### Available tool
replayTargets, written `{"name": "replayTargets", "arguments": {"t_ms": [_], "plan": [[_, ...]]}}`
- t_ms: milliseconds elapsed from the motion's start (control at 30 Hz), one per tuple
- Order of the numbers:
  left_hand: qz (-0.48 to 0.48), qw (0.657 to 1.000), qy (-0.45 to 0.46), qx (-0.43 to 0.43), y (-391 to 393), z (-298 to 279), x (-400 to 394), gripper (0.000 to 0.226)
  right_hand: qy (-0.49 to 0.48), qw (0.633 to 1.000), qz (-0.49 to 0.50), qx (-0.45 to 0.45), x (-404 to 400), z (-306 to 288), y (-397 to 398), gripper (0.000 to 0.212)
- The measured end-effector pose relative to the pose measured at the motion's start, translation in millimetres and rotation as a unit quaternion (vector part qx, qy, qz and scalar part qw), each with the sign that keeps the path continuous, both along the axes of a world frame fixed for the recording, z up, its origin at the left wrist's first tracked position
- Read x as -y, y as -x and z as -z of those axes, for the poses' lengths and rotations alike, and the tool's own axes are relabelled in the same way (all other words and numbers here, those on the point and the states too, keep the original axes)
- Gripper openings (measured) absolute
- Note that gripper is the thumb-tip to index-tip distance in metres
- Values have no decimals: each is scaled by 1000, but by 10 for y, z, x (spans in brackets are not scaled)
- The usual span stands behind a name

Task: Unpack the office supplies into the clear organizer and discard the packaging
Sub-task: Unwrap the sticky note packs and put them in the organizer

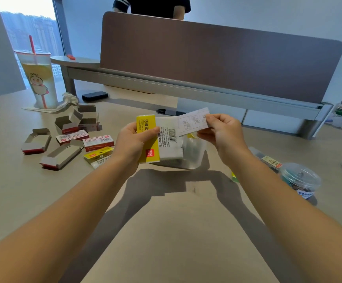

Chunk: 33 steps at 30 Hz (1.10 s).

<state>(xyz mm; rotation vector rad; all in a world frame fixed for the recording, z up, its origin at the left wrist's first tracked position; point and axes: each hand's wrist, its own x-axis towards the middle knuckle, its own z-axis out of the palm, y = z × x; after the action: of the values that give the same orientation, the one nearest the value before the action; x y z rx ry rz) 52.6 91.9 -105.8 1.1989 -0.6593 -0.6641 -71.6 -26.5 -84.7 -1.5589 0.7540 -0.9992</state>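
Note:
My left hand (134, 142) grips a yellow-and-white sticky-note pack (162, 139) above the middle of the desk. The pack's white paper flap (192, 121) is lifted off to the right, and my right hand (220, 132) pinches its end. Just behind and below the pack lies the clear organizer (192, 155), partly hidden by it. Left of my hands lie several red-and-white staple boxes (97, 142), some opened and empty (36, 142), plus a yellow-labelled packet (98, 156).
A drink cup with a red straw (38, 78) stands at the far left beside crumpled paper (70, 100). A round clear tub of clips (299, 180) and a flat packet (268, 160) sit at right. A brown desk divider (217, 64) runs behind; a person stands past it.

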Motion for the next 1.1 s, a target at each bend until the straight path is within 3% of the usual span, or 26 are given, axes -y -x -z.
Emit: {"name": "replayTargets", "arguments": {"t_ms": [133, 400, 567, 800, 1100], "plan": [[-19, 1000, -15, 5, -138, -25, 9, 9, 6, 1000, 21, 2, 208, -91, -171, 25], [-19, 999, -28, -3, -388, -92, 83, 6, 145, 983, 83, -71, 519, -74, -529, 15], [-13, 999, -38, -11, -463, -57, 146, 3, 212, 968, 63, -119, 606, -66, -680, 18], [-3, 999, -36, -32, -527, -49, 143, 8, 278, 900, -57, -331, 655, -88, -773, 20], [4, 998, -50, -34, -574, -21, 167, 7, 329, 842, -52, -424, 704, -45, -900, 21]]}}
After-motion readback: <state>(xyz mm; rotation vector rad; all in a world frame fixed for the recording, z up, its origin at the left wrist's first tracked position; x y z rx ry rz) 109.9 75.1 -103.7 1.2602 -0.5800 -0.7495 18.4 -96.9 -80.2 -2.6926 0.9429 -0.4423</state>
